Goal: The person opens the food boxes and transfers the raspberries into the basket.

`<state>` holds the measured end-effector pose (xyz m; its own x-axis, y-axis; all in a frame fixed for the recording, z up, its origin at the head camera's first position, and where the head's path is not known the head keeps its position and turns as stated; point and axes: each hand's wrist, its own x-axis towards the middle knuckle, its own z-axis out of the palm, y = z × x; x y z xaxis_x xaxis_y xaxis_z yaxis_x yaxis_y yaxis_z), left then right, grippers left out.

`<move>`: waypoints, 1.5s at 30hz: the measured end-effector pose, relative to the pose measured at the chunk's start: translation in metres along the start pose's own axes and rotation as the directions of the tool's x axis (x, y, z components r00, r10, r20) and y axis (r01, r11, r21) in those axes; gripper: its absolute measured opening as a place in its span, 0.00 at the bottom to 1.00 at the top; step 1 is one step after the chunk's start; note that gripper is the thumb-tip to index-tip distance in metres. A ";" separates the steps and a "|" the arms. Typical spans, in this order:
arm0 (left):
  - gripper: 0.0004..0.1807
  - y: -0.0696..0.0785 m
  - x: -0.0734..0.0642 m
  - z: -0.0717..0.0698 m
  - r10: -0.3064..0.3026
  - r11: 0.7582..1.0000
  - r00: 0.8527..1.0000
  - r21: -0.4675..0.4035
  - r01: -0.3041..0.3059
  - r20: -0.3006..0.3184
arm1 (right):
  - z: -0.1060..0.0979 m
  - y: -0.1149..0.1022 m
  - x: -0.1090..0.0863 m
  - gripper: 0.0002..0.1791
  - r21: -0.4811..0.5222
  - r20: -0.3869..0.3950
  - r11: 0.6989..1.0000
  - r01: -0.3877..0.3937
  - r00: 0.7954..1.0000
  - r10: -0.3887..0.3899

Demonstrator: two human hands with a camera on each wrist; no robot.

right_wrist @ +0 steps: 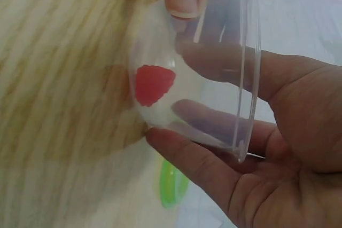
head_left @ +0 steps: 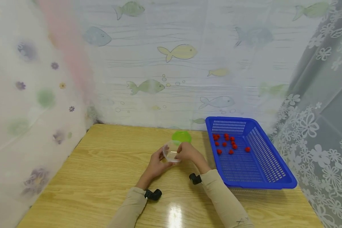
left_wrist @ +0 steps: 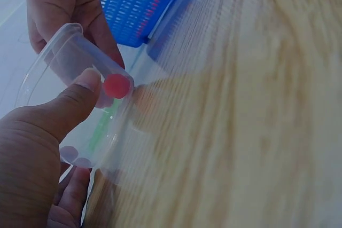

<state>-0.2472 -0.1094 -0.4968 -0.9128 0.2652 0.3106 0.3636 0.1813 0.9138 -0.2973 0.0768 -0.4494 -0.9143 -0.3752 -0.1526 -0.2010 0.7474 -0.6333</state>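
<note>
My left hand (head_left: 157,164) holds a clear plastic cup (head_left: 168,158) from the left. Its thumb (left_wrist: 75,97) lies on the near wall, fingers round the far side. A red raspberry (right_wrist: 154,84) sits low inside the cup and shows through the wall in both wrist views; in the head view it is hidden. From above, my right hand (head_left: 188,152) reaches over the cup's right side. In the right wrist view its thumb and fingers are spread, part seen through the plastic, with fingertips apart from the raspberry. One finger (right_wrist: 187,156) lies along the outer wall.
To the right stands a blue plastic basket (head_left: 245,184) with several red raspberries (head_left: 234,146) inside, mostly toward its far left. A green lid (head_left: 182,135) lies on the wooden table (head_left: 108,158) just behind the cup. Patterned curtains (head_left: 174,79) hang behind the table and at both sides.
</note>
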 end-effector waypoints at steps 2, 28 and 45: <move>0.43 -0.001 -0.001 0.000 0.005 1.000 1.000 -0.003 -0.005 -0.003 | 0.000 -0.001 0.003 0.11 -0.028 0.018 1.000 -0.002 1.000 0.002; 0.44 0.003 -0.002 0.000 -0.009 1.000 1.000 -0.020 0.009 -0.017 | 0.013 0.006 0.007 0.09 0.073 -0.057 0.997 0.034 0.998 -0.030; 0.44 0.003 -0.002 0.001 -0.020 0.999 1.000 -0.043 0.020 0.002 | 0.006 0.004 0.007 0.18 -0.051 0.024 0.998 0.034 0.999 -0.033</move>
<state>-0.2439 -0.1084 -0.4954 -0.9196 0.2633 0.2916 0.3367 0.1456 0.9303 -0.3025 0.0739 -0.4573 -0.8984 -0.4126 -0.1501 -0.2495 0.7611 -0.5988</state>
